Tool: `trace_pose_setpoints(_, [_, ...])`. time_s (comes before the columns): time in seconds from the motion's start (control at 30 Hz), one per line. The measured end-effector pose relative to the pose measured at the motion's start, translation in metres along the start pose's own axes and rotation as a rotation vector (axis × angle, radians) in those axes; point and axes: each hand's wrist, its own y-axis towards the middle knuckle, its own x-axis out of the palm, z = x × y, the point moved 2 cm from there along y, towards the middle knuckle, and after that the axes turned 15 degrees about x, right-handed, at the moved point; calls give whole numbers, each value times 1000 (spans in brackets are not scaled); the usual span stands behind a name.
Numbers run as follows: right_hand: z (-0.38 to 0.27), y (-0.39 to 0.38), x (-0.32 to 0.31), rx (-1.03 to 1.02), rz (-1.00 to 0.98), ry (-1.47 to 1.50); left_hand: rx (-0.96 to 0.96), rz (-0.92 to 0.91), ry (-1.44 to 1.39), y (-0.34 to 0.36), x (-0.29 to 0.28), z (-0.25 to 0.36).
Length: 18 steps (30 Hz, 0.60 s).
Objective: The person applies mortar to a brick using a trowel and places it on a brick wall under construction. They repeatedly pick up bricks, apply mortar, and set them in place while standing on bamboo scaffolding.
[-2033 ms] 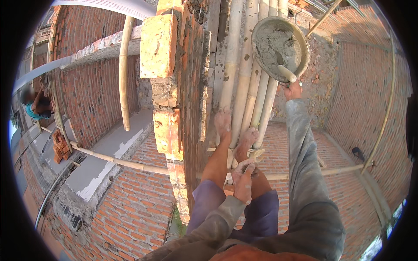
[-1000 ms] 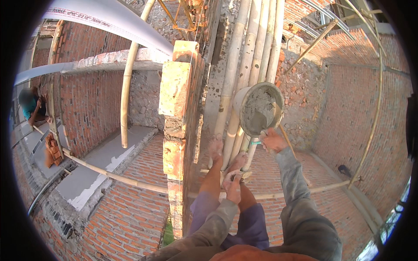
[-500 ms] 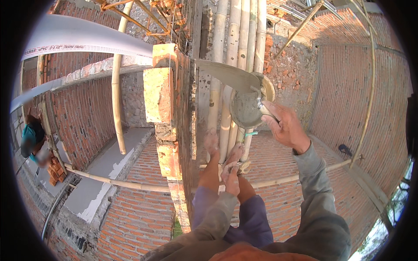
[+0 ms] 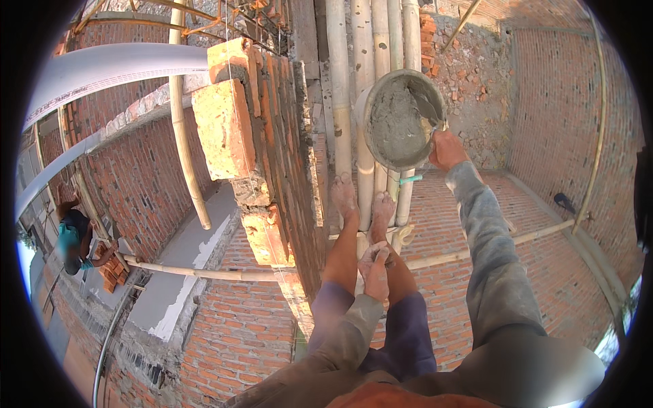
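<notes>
My right hand (image 4: 447,150) is closed round the handle of a trowel (image 4: 425,105). The trowel's blade dips into grey wet mortar (image 4: 396,129) at the right side of a round bucket (image 4: 371,130). The bucket stands on bamboo poles, beyond my bare feet. My left hand (image 4: 375,270) is curled closed in front of my lower legs; whatever its fingers may hold is hidden. To the left rises a narrow brick wall (image 4: 269,234), with a loose-looking orange brick (image 4: 221,129) on its top course and a thin string running along it.
Bamboo poles (image 4: 364,41) form the walkway under my feet, high above brick walls. A bamboo pole (image 4: 182,136) hangs left of the wall, and a white pipe-like sheet (image 4: 122,71) reaches toward it. Far left below, a person (image 4: 71,238) crouches beside stacked bricks (image 4: 112,267).
The trowel has swung from beside the wall top into the bucket, its blade now in the mortar. My left hand stays curled near my legs. The view has shifted somewhat.
</notes>
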Motion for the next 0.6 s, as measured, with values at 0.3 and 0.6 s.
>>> trace_pose_setpoints(0.3, [-15, -124, -129, 62, 193, -20, -14, 27, -43, 1, 13, -11])
trace_pose_setpoints(0.6, [-173, -97, -254, -559, 177, 191, 1, 101, -185, 6, 26, -6])
